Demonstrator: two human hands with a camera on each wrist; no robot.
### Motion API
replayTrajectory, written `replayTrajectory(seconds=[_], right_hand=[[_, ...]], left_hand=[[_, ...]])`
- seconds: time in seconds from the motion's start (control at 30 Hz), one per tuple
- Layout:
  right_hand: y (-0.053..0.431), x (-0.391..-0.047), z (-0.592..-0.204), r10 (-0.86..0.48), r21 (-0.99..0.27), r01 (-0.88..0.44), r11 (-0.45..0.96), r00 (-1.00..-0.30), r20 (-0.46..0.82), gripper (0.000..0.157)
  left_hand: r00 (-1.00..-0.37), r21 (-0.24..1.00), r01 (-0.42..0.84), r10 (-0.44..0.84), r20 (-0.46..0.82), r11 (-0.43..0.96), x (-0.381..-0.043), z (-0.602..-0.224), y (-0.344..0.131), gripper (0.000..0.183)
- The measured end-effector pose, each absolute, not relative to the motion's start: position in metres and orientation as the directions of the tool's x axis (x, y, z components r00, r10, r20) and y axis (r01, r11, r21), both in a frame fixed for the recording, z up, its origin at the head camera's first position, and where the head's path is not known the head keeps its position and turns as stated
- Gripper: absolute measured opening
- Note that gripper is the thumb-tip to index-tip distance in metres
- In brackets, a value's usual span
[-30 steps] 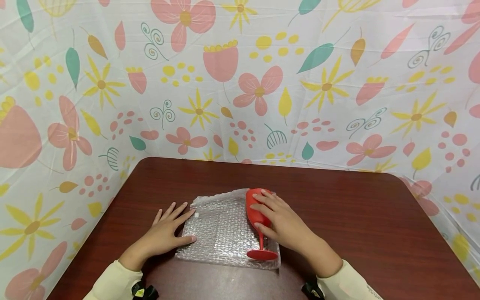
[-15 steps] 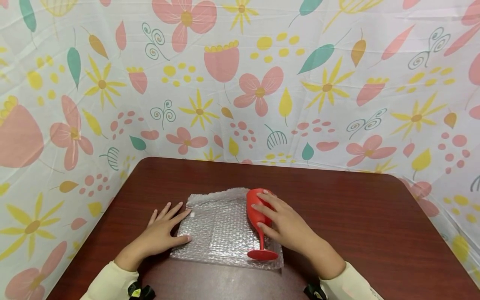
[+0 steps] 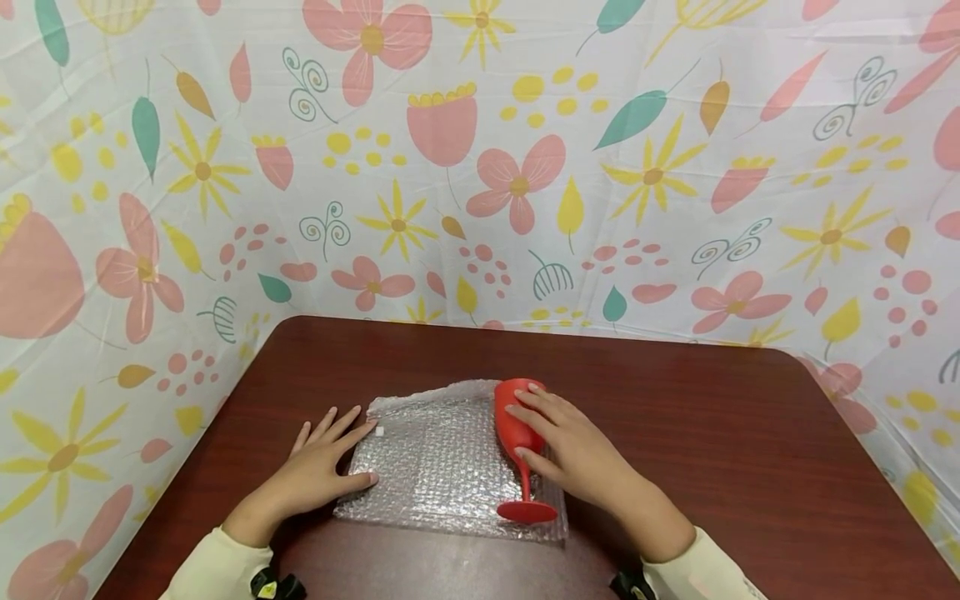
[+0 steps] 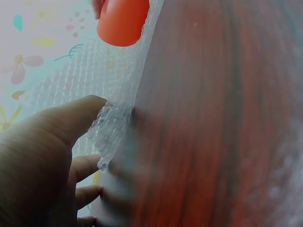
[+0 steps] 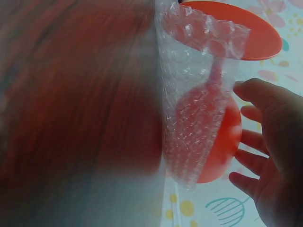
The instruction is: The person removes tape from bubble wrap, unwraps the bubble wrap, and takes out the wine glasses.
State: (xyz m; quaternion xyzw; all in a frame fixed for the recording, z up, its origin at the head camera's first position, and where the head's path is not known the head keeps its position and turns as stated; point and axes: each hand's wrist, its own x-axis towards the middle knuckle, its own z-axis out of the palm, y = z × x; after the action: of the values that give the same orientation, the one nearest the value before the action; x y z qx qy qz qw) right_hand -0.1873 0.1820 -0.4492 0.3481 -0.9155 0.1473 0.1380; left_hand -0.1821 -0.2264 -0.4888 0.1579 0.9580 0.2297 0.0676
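A red plastic goblet (image 3: pixel 517 429) lies on its side along the right part of a bubble wrap sheet (image 3: pixel 427 467), its round foot toward the near edge. My right hand (image 3: pixel 577 446) rests on the bowl with relaxed fingers, as the head view shows. Seen from the right wrist, the fingertips touch the side of the goblet (image 5: pixel 227 142), and the wrap's edge (image 5: pixel 189 118) stands in front of part of it. My left hand (image 3: pixel 307 475) is spread flat at the wrap's left edge, thumb and index finger touching it. The left wrist view shows the wrap (image 4: pixel 113 127) against that thumb.
A dark reddish-brown table (image 3: pixel 712 433) with rounded far corners carries the wrap. Behind and to the left hangs a white cloth (image 3: pixel 450 208) printed with flowers and leaves. Pale sleeves and dark wrist bands (image 3: pixel 277 583) show at the bottom edge.
My left hand has shifted slightly left, and the left part of the bubble wrap has moved left with it. The right hand and goblet stay almost in place.
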Motion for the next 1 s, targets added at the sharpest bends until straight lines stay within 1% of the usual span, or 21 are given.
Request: replayTrajectory(seconds=[0.13,0.23,0.43,0.6,0.73,1.0], right_hand=[[0.185,-0.186,-0.449,-0.599,-0.138,-0.681,0.719,-0.708,0.374,0.064],[0.187,-0.185,-0.449,-0.606,-0.116,-0.688,0.716,-0.696,0.385,0.064],[0.189,-0.184,-0.45,-0.603,-0.128,-0.694,0.709,-0.69,0.399,0.061],[0.192,-0.182,-0.45,-0.591,-0.148,-0.678,0.72,-0.711,0.382,0.061],[0.194,-0.181,-0.449,-0.576,-0.156,-0.653,0.741,-0.737,0.354,0.064],[0.193,-0.179,-0.45,-0.519,-0.165,-0.596,0.786,-0.781,0.348,0.07]], left_hand=[[-0.942,0.464,0.268,0.331,-0.058,0.844,-0.182,-0.489,-0.226,0.082],[-0.942,0.464,0.269,0.332,-0.056,0.844,-0.182,-0.488,-0.225,0.082],[-0.944,0.464,0.262,0.324,-0.059,0.846,-0.181,-0.487,-0.225,0.082],[-0.945,0.461,0.27,0.325,-0.042,0.845,-0.18,-0.486,-0.226,0.082],[-0.945,0.458,0.273,0.325,-0.038,0.846,-0.181,-0.488,-0.228,0.082],[-0.945,0.462,0.274,0.326,-0.036,0.844,-0.183,-0.494,-0.229,0.082]])
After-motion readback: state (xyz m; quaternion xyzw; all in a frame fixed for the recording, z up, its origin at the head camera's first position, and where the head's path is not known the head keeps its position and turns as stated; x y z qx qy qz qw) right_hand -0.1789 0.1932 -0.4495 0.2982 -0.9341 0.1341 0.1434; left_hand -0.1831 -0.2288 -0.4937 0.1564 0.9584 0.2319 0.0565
